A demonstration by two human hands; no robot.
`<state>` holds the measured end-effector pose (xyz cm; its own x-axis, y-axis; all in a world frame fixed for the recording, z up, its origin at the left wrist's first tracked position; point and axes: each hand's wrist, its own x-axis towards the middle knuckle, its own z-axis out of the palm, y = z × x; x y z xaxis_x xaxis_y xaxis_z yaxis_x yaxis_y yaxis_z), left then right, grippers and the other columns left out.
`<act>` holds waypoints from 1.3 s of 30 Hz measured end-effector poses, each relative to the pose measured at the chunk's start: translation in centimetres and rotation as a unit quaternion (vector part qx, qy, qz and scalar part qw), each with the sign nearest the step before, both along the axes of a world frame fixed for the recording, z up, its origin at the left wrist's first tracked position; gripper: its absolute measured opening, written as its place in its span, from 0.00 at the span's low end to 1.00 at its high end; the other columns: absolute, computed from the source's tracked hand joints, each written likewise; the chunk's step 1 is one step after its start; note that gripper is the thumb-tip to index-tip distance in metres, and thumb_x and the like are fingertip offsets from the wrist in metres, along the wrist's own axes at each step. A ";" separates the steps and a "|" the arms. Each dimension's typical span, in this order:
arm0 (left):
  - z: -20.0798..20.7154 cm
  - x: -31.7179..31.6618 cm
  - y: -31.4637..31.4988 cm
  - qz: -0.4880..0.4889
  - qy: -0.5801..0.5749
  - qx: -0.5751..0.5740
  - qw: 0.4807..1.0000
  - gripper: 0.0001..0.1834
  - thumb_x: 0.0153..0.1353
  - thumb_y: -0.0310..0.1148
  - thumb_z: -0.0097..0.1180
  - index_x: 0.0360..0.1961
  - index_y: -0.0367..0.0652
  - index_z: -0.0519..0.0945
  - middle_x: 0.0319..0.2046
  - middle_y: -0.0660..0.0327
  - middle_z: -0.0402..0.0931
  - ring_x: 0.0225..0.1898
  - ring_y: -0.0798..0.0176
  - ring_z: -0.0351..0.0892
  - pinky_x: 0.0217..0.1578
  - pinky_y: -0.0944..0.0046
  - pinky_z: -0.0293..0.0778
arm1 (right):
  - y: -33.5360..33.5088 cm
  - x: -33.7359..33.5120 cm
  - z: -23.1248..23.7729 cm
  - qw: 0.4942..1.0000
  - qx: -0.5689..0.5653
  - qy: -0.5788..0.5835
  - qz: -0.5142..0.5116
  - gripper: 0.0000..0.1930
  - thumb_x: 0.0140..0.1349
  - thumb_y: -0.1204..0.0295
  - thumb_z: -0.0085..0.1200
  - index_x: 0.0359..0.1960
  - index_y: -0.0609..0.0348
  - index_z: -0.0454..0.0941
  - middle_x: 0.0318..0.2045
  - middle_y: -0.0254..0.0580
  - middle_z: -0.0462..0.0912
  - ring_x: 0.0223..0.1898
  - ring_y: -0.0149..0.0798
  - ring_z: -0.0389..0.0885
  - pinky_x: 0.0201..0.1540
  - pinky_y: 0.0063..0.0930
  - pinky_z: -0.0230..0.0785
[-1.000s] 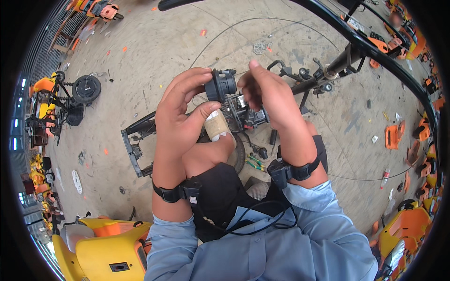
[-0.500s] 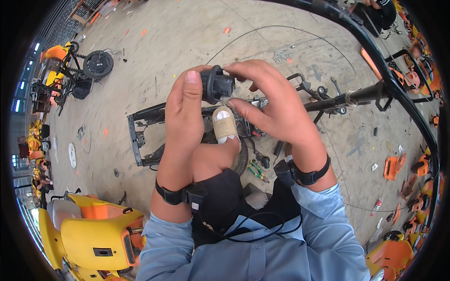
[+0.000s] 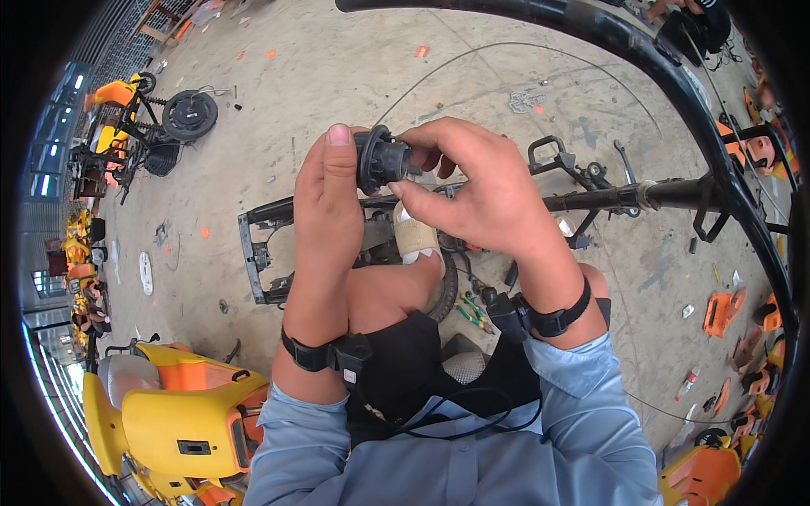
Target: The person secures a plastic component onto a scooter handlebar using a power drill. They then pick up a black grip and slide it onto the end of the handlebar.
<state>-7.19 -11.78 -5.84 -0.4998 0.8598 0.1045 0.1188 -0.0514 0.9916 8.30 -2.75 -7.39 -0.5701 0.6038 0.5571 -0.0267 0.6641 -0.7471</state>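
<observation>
A round black plastic part (image 3: pixel 384 162) with a ribbed flange and a narrower open cylinder hangs in the air in front of me. Wrapped round its left side is my left hand (image 3: pixel 325 207), the thumb lying along the near face. My right hand (image 3: pixel 485 190) curls about the cylinder end, with thumb below and index finger above at its rim. What the remaining right fingers touch is partly hidden. Below both hands lies a black metal vehicle frame (image 3: pixel 268 207) on the floor, with my sandalled foot (image 3: pixel 415 238) beside it.
A thick black bent tube (image 3: pixel 582 15) arcs across the top and right. Green-handled pliers (image 3: pixel 474 314) lie near a tyre (image 3: pixel 450 291). Yellow bodywork (image 3: pixel 173 422) stands at lower left, a partly built vehicle (image 3: pixel 187 116) at upper left. Another person (image 3: pixel 707 29) is at far upper right.
The view has shifted slightly, moving the surroundings right and down. The black part has turned a little, and my right fingers have moved slightly left around its cylinder end.
</observation>
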 end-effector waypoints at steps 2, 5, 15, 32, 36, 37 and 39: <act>-0.1 0.2 0.1 0.007 -0.004 0.010 1.000 0.25 0.79 0.48 0.43 0.43 0.36 0.81 0.33 0.65 0.81 0.35 0.73 0.75 0.39 0.70 0.72 | -0.3 -0.1 0.2 0.999 -0.046 -0.014 0.000 0.16 0.51 0.69 0.71 0.40 0.59 0.80 0.28 0.40 0.81 0.29 0.42 0.81 0.34 0.34 0.75; -0.4 -0.1 -0.1 0.003 0.003 0.007 1.000 0.24 0.79 0.48 0.44 0.44 0.35 0.81 0.34 0.65 0.81 0.35 0.73 0.75 0.40 0.70 0.72 | -0.4 -0.1 -0.3 0.992 -0.123 -0.004 0.029 0.16 0.54 0.67 0.71 0.38 0.61 0.79 0.24 0.36 0.79 0.25 0.34 0.77 0.30 0.29 0.72; -0.2 0.1 -1.0 -0.012 -0.006 -0.005 1.000 0.24 0.79 0.47 0.44 0.44 0.35 0.81 0.35 0.65 0.81 0.37 0.74 0.74 0.41 0.71 0.71 | -0.1 0.0 -0.1 0.916 -0.382 -0.024 0.124 0.18 0.65 0.62 0.67 0.41 0.67 0.78 0.25 0.31 0.78 0.25 0.22 0.73 0.26 0.21 0.65; -0.7 -0.3 -1.1 0.018 0.022 -0.009 1.000 0.19 0.78 0.43 0.48 0.46 0.35 0.80 0.34 0.65 0.79 0.35 0.73 0.74 0.39 0.70 0.72 | -0.2 -1.0 -0.3 0.870 -0.468 0.015 0.154 0.21 0.67 0.58 0.63 0.38 0.70 0.78 0.25 0.38 0.80 0.25 0.30 0.80 0.25 0.24 0.73; -0.9 -0.4 -1.2 0.025 0.069 -0.006 0.997 0.24 0.79 0.48 0.44 0.51 0.35 0.80 0.37 0.64 0.80 0.36 0.74 0.75 0.38 0.71 0.72 | -0.7 -1.4 -0.4 0.864 -0.480 0.027 0.150 0.19 0.69 0.57 0.60 0.34 0.66 0.78 0.25 0.38 0.80 0.25 0.30 0.80 0.26 0.23 0.72; -1.0 -0.5 -1.3 0.022 0.060 0.000 0.998 0.23 0.79 0.47 0.44 0.51 0.35 0.80 0.37 0.64 0.80 0.37 0.74 0.75 0.38 0.71 0.72 | -0.7 -1.4 -0.3 0.861 -0.484 0.027 0.152 0.20 0.69 0.57 0.61 0.34 0.66 0.77 0.24 0.38 0.80 0.24 0.30 0.80 0.26 0.23 0.72; -1.1 -0.6 -1.3 0.014 0.053 0.008 0.998 0.23 0.79 0.46 0.45 0.51 0.35 0.80 0.38 0.64 0.80 0.38 0.73 0.76 0.40 0.71 0.72 | -0.6 -1.4 -0.3 0.859 -0.487 0.023 0.154 0.21 0.68 0.56 0.61 0.35 0.67 0.77 0.24 0.37 0.80 0.24 0.29 0.79 0.25 0.23 0.72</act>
